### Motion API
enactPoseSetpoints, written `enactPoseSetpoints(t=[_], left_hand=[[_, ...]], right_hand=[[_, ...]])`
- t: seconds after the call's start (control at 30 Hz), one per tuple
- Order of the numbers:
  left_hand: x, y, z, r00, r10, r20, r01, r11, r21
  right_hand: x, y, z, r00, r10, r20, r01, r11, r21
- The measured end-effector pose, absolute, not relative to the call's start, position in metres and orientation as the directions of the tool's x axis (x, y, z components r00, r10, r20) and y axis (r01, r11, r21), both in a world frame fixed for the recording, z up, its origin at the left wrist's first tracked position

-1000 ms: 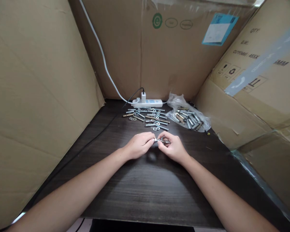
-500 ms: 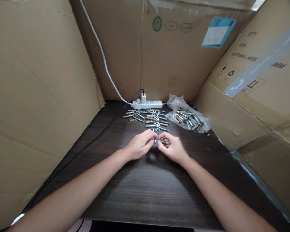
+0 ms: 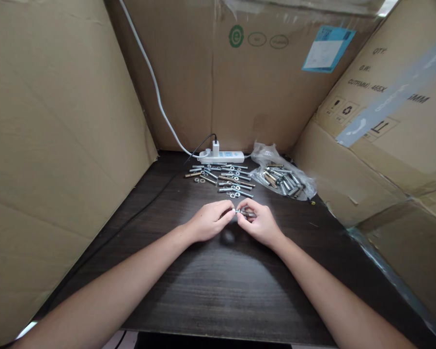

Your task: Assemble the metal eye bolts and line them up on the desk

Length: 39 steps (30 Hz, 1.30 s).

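Observation:
Both hands meet over the middle of a dark wooden table (image 3: 218, 291). My right hand (image 3: 259, 223) grips a small metal anchor bolt (image 3: 244, 212) lying sideways. My left hand (image 3: 210, 220) pinches the bolt's left end with its fingertips, on a small part there that I cannot make out. Just behind the hands, loose bolts, sleeves and washers (image 3: 223, 180) lie spread in rows. A clear plastic bag of more bolts (image 3: 281, 177) lies to the right of them.
A white power strip (image 3: 221, 156) with a plugged charger sits at the table's back, its white cable running up the cardboard. A black cable trails along the left. Cardboard walls (image 3: 58, 135) close in the left, back and right sides.
Almost nothing differs; my left fingertips have shifted slightly at the bolt's end while the right hand stays put.

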State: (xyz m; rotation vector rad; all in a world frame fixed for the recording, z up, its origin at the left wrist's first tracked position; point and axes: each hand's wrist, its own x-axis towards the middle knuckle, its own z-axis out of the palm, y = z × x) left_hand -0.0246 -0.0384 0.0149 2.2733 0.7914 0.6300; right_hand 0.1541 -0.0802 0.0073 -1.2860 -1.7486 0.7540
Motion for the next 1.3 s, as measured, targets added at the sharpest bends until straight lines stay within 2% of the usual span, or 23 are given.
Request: enactPoseSetpoints(t=[0.13,0.23,0.27,0.33,0.37,0.43,0.5,0.6,0.8,1.1,1.3], left_hand=[[-0.022,-0.035,0.013,0.639,0.735,0.226,0.369,-0.551,0.748],[-0.02,-0.034,0.014,0.543,0.814,0.206,0.298,-0.416,0.859],[-0.02,-0.034,0.016,0.517,0.842,0.155,0.242,-0.317,0.917],[-0.018,-0.035,0.019,0.519,0.854,-0.039,0.092,-0.01,0.996],[-0.018,-0.036,0.02,0.555,0.818,-0.153,0.019,0.172,0.985],[-0.018,-0.039,0.023,0.652,0.691,-0.311,-0.069,0.463,0.884],[-0.017,-0.041,0.023,0.724,0.586,-0.363,-0.088,0.6,0.795],[-0.017,-0.044,0.022,0.76,0.53,-0.377,-0.085,0.655,0.75],[-0.014,-0.046,0.019,0.74,0.564,-0.367,-0.113,0.642,0.759],[-0.013,-0.051,0.022,0.682,0.616,-0.395,-0.092,0.607,0.789],[-0.014,-0.049,0.021,0.696,0.607,-0.384,-0.113,0.621,0.776]], right_hand=[[0.154,-0.08,0.006,-0.134,0.956,0.26,0.442,0.293,-0.848],[0.154,-0.08,0.006,-0.118,0.957,0.264,0.451,0.289,-0.845],[0.154,-0.08,0.006,-0.116,0.957,0.266,0.455,0.289,-0.842],[0.154,-0.08,0.006,-0.108,0.955,0.276,0.466,0.293,-0.834],[0.154,-0.08,0.006,-0.103,0.954,0.283,0.474,0.297,-0.829],[0.154,-0.081,0.006,-0.095,0.949,0.3,0.483,0.308,-0.82],[0.154,-0.081,0.006,-0.102,0.944,0.314,0.486,0.323,-0.812],[0.153,-0.082,0.008,-0.137,0.936,0.325,0.492,0.349,-0.798],[0.152,-0.083,0.011,-0.225,0.921,0.317,0.456,0.387,-0.802],[0.154,-0.08,0.007,-0.195,0.93,0.31,0.507,0.367,-0.78],[0.155,-0.08,0.007,-0.19,0.93,0.314,0.525,0.366,-0.768]])
